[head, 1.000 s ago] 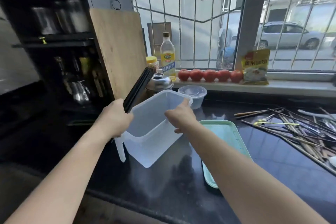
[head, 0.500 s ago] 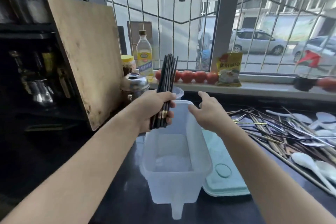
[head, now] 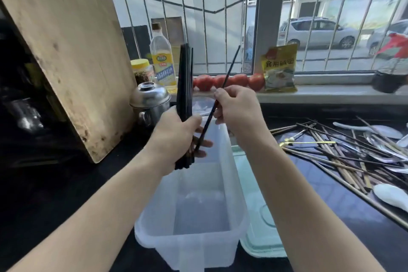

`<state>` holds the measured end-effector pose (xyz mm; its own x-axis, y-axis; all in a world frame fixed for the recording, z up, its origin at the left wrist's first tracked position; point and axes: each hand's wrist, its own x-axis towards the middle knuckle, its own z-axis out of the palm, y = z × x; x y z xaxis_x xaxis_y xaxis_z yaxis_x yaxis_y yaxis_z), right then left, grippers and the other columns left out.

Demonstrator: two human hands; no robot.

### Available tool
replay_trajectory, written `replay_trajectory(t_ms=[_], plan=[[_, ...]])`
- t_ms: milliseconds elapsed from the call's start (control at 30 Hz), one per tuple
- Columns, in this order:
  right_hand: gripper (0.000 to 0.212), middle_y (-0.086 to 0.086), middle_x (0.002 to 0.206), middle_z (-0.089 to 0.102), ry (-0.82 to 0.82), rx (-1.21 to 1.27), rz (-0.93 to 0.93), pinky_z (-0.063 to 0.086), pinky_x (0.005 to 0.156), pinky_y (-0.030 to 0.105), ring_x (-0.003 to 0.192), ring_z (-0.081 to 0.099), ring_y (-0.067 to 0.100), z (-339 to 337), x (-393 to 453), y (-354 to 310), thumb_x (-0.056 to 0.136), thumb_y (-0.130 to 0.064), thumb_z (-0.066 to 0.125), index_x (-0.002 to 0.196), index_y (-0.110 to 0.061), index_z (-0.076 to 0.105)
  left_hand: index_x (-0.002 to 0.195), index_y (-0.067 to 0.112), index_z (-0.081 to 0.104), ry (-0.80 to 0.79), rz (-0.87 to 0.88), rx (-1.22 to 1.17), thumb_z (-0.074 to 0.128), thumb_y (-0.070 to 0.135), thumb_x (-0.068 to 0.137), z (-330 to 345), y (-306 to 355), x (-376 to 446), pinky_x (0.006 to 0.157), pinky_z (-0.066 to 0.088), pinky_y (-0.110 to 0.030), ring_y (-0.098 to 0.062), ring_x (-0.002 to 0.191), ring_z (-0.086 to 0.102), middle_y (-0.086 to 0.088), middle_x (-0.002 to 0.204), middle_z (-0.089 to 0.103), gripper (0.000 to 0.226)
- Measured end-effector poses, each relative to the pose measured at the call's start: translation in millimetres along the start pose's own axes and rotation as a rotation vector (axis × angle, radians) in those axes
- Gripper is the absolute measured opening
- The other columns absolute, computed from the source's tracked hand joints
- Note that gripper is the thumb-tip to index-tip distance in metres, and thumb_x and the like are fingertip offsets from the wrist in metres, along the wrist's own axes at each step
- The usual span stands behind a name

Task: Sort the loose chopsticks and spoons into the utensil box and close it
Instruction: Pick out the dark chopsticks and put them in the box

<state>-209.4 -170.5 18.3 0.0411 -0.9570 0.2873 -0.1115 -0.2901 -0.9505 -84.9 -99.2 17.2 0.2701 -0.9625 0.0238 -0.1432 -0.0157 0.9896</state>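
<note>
Holding a bundle (head: 185, 86) of black chopsticks upright at the centre of the frame, the left hand (head: 176, 139) has its fingers curled tight around the lower part, above the box (head: 237, 223). The right hand (head: 237, 112) pinches one chopstick (head: 220, 95), which leans with its low end touching the left fingers. The box looks empty, and its lid (head: 262, 245) lies just beside it, toward the lower right. More chopsticks and spoons, the pile (head: 344, 152), wait at the right edge. If the left grip loosens, I think the bundle may slide and scatter beside the box, because the sticks are smooth.
</note>
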Motion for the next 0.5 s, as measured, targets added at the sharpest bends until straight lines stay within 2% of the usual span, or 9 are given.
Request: replay_trajectory(t_ms=[67,133,200,267,333,400,433,500], plan=[[0.022,0.004,0.065,0.064,0.055,-0.104,-0.047,0.057,0.053,0.032,0.052,0.062,0.014,-6,0,-7,0.101,-0.023,0.055,0.088,-0.01,0.068,0.114,0.003,0.05,0.26,0.115,0.08,0.053,0.025,0.104,-7,-2,9,0.041,0.052,-0.035,-0.025,0.051,0.07,-0.016,0.077,0.063,0.025],[0.018,0.006,0.072,0.067,-0.07,-0.256,-0.087,0.059,0.053,0.036,0.058,0.066,0.02,-8,-8,-15,0.1,-0.024,0.058,0.094,-0.009,0.066,0.115,-0.005,0.05,0.403,0.19,0.106,0.054,0.031,0.103,-17,3,15,0.036,0.04,-0.027,-0.022,0.034,0.054,-0.025,0.069,0.062,0.038],[0.018,0.009,0.088,0.07,-0.266,-0.536,-0.149,0.06,0.067,0.043,0.078,0.068,0.028,0,-22,-19,0.097,-0.023,0.058,0.106,-0.009,0.065,0.115,-0.007,0.052,0.383,0.207,0.052,0.059,0.028,0.1,-24,9,18,0.037,0.04,-0.027,-0.024,0.033,0.048,-0.025,0.063,0.056,0.038],[0.022,0.009,0.101,0.066,-0.443,-0.819,-0.181,0.055,0.078,0.039,0.094,0.063,0.031,15,-35,-17,0.094,-0.02,0.057,0.112,-0.01,0.063,0.115,0.0,0.052,0.306,0.17,-0.045,0.062,0.025,0.099,-24,12,15,0.042,0.044,-0.03,-0.022,0.038,0.048,-0.013,0.061,0.05,0.031],[0.008,0.006,0.089,0.061,-0.58,-1.04,-0.201,0.047,0.073,0.036,0.088,0.06,0.029,25,-43,-11,0.092,-0.017,0.056,0.092,-0.01,0.06,0.113,0.008,0.049,0.249,0.136,-0.136,0.061,0.019,0.1,-21,9,11,0.045,0.045,-0.031,-0.018,0.041,0.047,-0.009,0.069,0.047,0.021],[0.022,0.002,0.073,0.051,-0.659,-1.236,-0.272,0.034,0.071,0.036,0.068,0.05,0.022,28,-49,-7,0.092,-0.015,0.056,0.072,-0.014,0.045,0.111,0.011,0.046,0.229,0.107,-0.174,0.059,0.016,0.101,-20,2,7,0.045,0.045,-0.031,-0.017,0.043,0.047,-0.009,0.075,0.046,0.017],[0.028,0.001,0.069,0.049,-0.699,-1.303,-0.272,0.031,0.072,0.036,0.065,0.046,0.02,27,-51,-7,0.092,-0.017,0.056,0.069,-0.015,0.042,0.108,0.011,0.045,0.217,0.092,-0.185,0.059,0.015,0.101,-20,-1,5,0.045,0.045,-0.032,-0.018,0.045,0.048,-0.01,0.078,0.047,0.016],[0.026,-0.001,0.071,0.056,-0.783,-1.347,-0.259,0.034,0.068,0.034,0.076,0.055,0.023,19,-51,-11,0.095,-0.026,0.059,0.073,-0.015,0.051,0.106,0.012,0.045,0.179,0.069,-0.198,0.058,0.016,0.102,-22,-6,1,0.047,0.046,-0.032,-0.019,0.049,0.052,-0.01,0.082,0.049,0.014]])
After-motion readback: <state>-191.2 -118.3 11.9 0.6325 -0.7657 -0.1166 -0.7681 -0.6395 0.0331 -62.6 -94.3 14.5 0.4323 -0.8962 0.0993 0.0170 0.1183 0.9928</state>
